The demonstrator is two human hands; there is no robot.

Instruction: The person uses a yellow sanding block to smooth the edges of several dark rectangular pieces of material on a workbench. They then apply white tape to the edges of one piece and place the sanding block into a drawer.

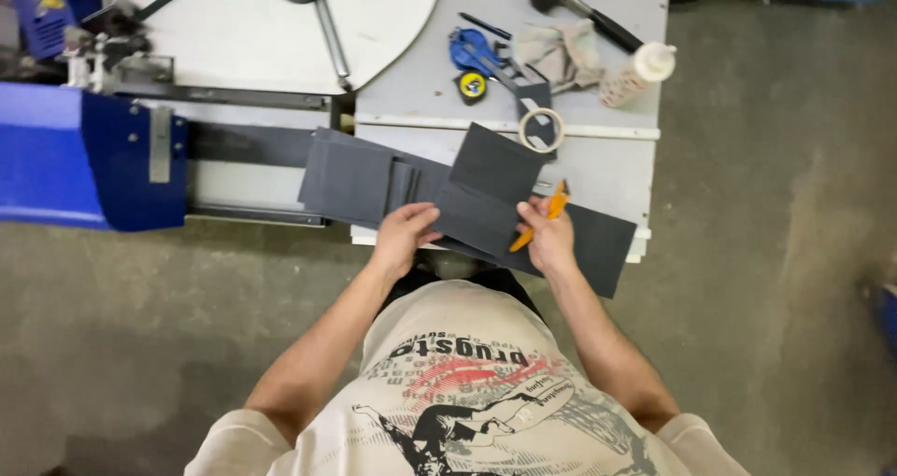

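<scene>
Your left hand [404, 230] pinches the dark grey sheet [486, 200] at its edge, steadying it; your right hand [549, 238] grips it too, fingers closed, probably around the orange cutter [542, 216].

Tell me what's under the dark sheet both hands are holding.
Under the dark sheet held by the left hand and right hand lie more dark sheets on the grey table. How many are stacked beneath is hidden.

You have 1 view: a head camera looking steeply down past your chest at the worktop [598, 172] close below.
</scene>
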